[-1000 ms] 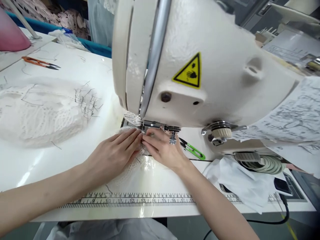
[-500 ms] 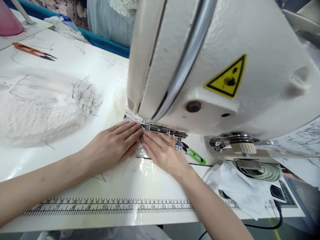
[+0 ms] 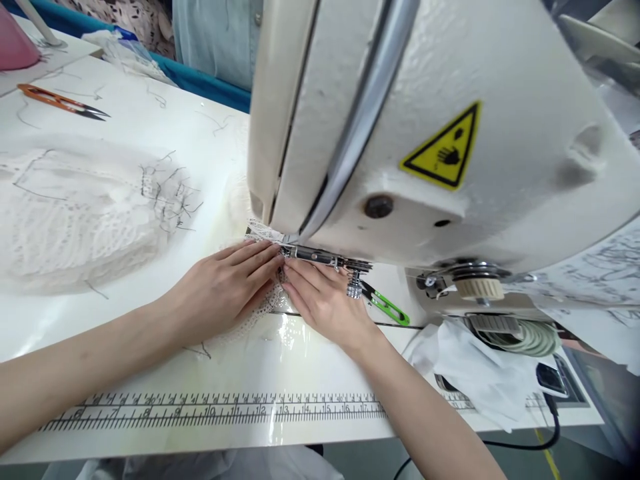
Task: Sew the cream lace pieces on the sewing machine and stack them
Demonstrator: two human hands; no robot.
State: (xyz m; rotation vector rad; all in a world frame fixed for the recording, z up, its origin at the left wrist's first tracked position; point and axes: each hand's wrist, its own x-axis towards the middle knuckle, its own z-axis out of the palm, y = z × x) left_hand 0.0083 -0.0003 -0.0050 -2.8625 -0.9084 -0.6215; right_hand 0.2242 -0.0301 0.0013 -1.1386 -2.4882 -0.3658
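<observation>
A strip of white lace [image 3: 253, 321] lies at the needle area of a sewing machine [image 3: 320, 133]. My left hand [image 3: 227, 280] rests on the lace, palm down with its fingers stretched toward the presser foot. Just right of it, my right hand [image 3: 323, 297] lies flat with its fingers extended, touching the lace edge under the metal attachment [image 3: 320, 255]. Its far fingertips are partly hidden behind that attachment. Green thread snips [image 3: 387, 307] lie beside my right wrist. The machine head and my hands cover part of the lace.
Further left sits a pile of white lace fabric [image 3: 85, 213] with dark loose threads. Orange thread snips [image 3: 63, 100] lie behind it. A printed ruler [image 3: 210, 410] runs along the front edge. White cloth [image 3: 480, 367] and a cable [image 3: 530, 443] are at the right. A person in denim [image 3: 215, 47] is opposite.
The whole view has shifted slightly, so the machine appears a little further left and up. Both hands keep nearly the same place on the lace.
</observation>
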